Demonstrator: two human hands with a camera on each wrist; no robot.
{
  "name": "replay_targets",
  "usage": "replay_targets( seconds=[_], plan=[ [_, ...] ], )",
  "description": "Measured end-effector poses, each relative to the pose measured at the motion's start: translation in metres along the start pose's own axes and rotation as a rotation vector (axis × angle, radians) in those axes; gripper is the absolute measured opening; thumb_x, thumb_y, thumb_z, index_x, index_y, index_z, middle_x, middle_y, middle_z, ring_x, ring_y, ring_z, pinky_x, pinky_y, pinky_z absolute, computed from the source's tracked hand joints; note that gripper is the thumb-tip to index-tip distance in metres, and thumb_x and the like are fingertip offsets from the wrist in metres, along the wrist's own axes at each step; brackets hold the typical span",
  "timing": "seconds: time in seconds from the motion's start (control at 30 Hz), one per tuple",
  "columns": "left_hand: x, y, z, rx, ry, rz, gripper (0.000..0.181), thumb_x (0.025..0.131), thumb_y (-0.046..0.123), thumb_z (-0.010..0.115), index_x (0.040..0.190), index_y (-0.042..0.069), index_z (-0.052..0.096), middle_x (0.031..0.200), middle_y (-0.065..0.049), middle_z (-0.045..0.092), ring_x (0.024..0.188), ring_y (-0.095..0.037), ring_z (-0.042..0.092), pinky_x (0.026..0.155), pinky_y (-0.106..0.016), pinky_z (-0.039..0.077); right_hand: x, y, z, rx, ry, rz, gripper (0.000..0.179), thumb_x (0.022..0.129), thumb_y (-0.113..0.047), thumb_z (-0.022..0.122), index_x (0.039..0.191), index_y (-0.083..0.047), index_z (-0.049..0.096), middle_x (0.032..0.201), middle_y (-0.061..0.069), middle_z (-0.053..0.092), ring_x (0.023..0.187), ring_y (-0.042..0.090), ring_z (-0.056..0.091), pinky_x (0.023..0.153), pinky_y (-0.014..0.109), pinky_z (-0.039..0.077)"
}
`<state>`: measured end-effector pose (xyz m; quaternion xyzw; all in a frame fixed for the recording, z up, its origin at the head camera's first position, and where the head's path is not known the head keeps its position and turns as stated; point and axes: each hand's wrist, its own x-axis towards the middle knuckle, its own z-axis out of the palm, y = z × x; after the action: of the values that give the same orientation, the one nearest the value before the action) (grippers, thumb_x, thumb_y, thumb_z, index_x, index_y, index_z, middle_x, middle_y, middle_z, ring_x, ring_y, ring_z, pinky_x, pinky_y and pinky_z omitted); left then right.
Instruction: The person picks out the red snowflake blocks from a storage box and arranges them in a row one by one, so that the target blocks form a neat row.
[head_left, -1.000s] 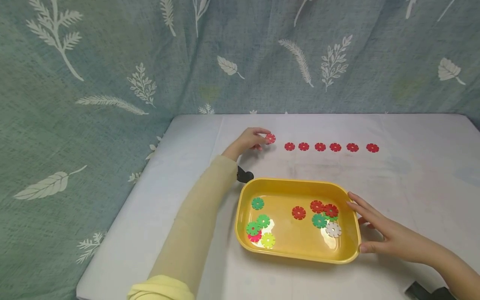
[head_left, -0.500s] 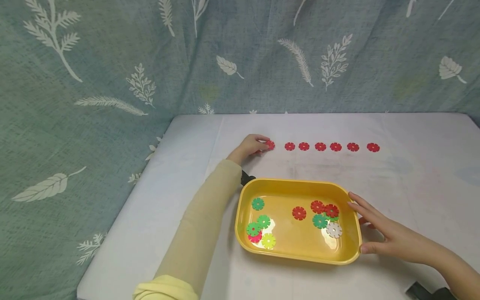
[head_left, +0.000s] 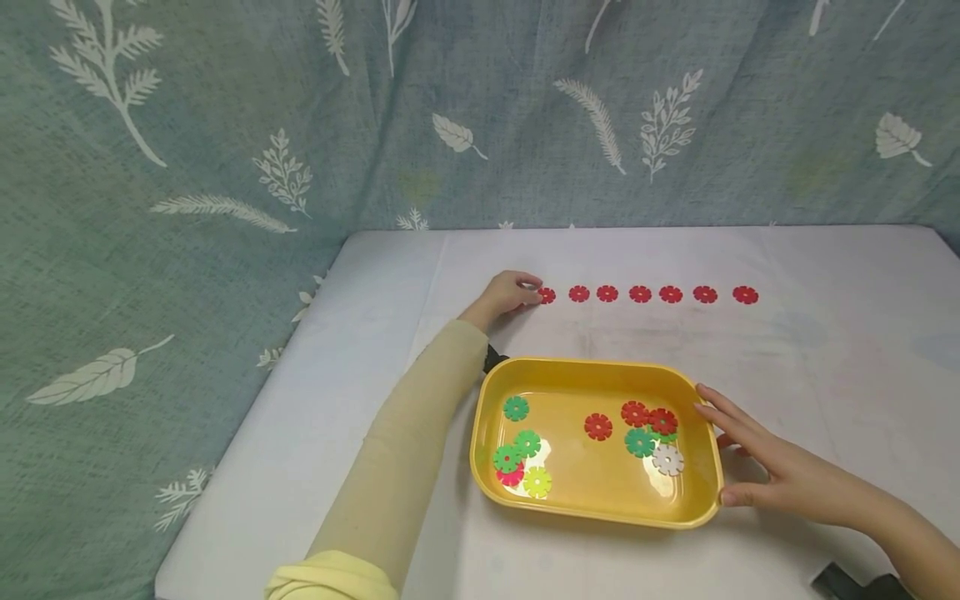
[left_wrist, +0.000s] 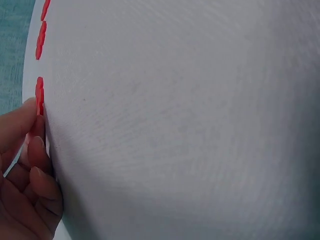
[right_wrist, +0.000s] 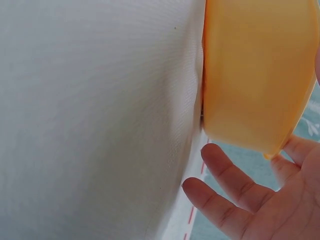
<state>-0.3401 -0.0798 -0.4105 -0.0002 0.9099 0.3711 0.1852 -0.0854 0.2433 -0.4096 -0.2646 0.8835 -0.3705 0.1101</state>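
At the left end of a row of red discs, my left hand (head_left: 510,293) pinches a red notched plastic disc (head_left: 547,296) down at the table. In the left wrist view, that disc (left_wrist: 40,92) appears edge-on, with finger and thumb at its near end. Further red discs (head_left: 640,294) lie spaced out to its right. My right hand (head_left: 772,467) rests against the right end of the yellow tray (head_left: 592,521), fingertips and thumb at the rim. Two fingers (right_wrist: 227,172) of that hand stretch out below the tray's wall in the right wrist view.
Inside the tray lie loose notched discs: red ones (head_left: 597,427), green ones (head_left: 516,407), a yellow one (head_left: 537,482) and a white one (head_left: 667,460). Patterned green-blue cloth (head_left: 480,108) hangs behind and left of the white-covered table (head_left: 847,358).
My left hand has brought the red disc down and slightly right, into line with the row. My right hand and the tray have stayed in place.
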Motion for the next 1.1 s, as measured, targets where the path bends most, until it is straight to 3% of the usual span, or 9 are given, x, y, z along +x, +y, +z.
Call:
replay_targets(
  seconds=[0.27,0.33,0.53,0.67,0.87,1.1],
  plan=[
    [0.003,-0.003,0.003,0.158,0.003,0.095,0.037,0.084,0.022,0.066,0.12,0.019,0.06,0.118,-0.005,0.055,0.098,-0.019,0.048,0.091,-0.03,0.044,0.0,0.0,0.0,-0.008,0.004,0.018,0.086,0.074,-0.03,0.074,0.144,-0.018,0.026,0.153,-0.005,0.009,0.103,-0.004,0.047,0.078,0.02,0.049],
    [0.004,-0.004,0.005,0.164,0.017,0.1,0.035,0.084,0.023,0.066,0.119,0.02,0.061,0.119,-0.005,0.056,0.101,-0.02,0.048,0.094,-0.031,0.043,0.0,0.0,0.0,-0.008,0.002,0.007,0.086,0.074,-0.029,0.074,0.144,-0.018,0.026,0.153,0.0,0.01,0.103,-0.004,0.046,0.078,0.02,0.049],
    [0.005,-0.002,0.009,0.175,0.057,0.095,0.034,0.085,0.028,0.065,0.118,0.022,0.063,0.123,-0.003,0.055,0.107,-0.02,0.048,0.097,-0.032,0.041,-0.001,-0.001,-0.001,-0.003,0.003,0.028,0.086,0.074,-0.031,0.074,0.145,-0.02,0.025,0.153,-0.004,0.009,0.103,-0.005,0.046,0.079,0.02,0.049],
    [0.005,-0.002,0.011,0.17,0.069,0.076,0.033,0.085,0.028,0.065,0.118,0.023,0.063,0.123,-0.003,0.055,0.107,-0.02,0.048,0.097,-0.033,0.042,-0.001,0.0,-0.001,-0.004,0.003,0.028,0.086,0.074,-0.031,0.074,0.145,-0.021,0.025,0.153,-0.011,0.007,0.105,-0.004,0.046,0.08,0.02,0.049],
    [0.004,-0.003,0.01,0.203,0.07,0.112,0.035,0.085,0.03,0.064,0.12,0.023,0.062,0.124,-0.003,0.056,0.107,-0.019,0.05,0.097,-0.033,0.041,-0.001,0.0,0.0,-0.005,0.005,0.019,0.087,0.074,-0.031,0.074,0.145,-0.02,0.025,0.152,-0.012,0.007,0.104,-0.004,0.046,0.079,0.02,0.049],
    [-0.002,0.004,0.0,0.18,-0.025,0.15,0.047,0.085,0.031,0.065,0.13,0.024,0.053,0.123,-0.006,0.055,0.096,-0.02,0.052,0.086,-0.03,0.047,0.0,-0.001,-0.001,-0.008,0.004,0.03,0.086,0.074,-0.032,0.074,0.144,-0.019,0.026,0.153,-0.004,0.009,0.102,-0.004,0.047,0.078,0.02,0.049]
  ],
)
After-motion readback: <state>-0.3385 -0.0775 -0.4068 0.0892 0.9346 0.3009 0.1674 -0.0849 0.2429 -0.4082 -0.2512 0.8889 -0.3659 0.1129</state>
